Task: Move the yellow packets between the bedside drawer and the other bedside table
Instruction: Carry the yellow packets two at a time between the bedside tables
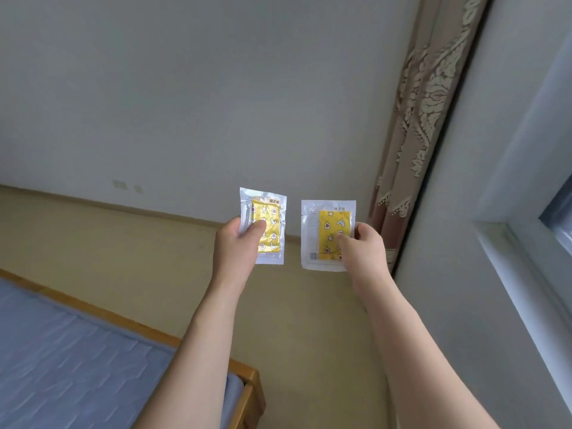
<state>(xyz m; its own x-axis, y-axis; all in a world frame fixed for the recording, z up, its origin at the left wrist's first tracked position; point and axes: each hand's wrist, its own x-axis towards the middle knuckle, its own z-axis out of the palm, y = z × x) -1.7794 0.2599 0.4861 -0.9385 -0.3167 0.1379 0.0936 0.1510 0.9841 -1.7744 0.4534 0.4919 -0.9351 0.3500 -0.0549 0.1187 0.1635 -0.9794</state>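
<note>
From the head camera we see both our arms stretched forward, each hand pinching one packet and holding it upright in the air above the tan floor (123,249). Our left hand (238,246) is clamped on the left yellow packet (266,230), thumb pressed across its printed front and the fingers hidden behind it; the clear wrapper shows a yellow insert with stars and moons. Our right hand (365,246) is clamped on the right yellow packet (325,233) at its lower right edge, thumb on the front, fingers behind. The two packets sit side by side, apart from each other, the left one slightly higher. Behind them stands a plain grey wall (216,88). To the right hangs a patterned curtain (427,119), with a window frame (526,243) further right. At lower left lies a bed (77,351) with a blue cover and a wooden frame.
</note>
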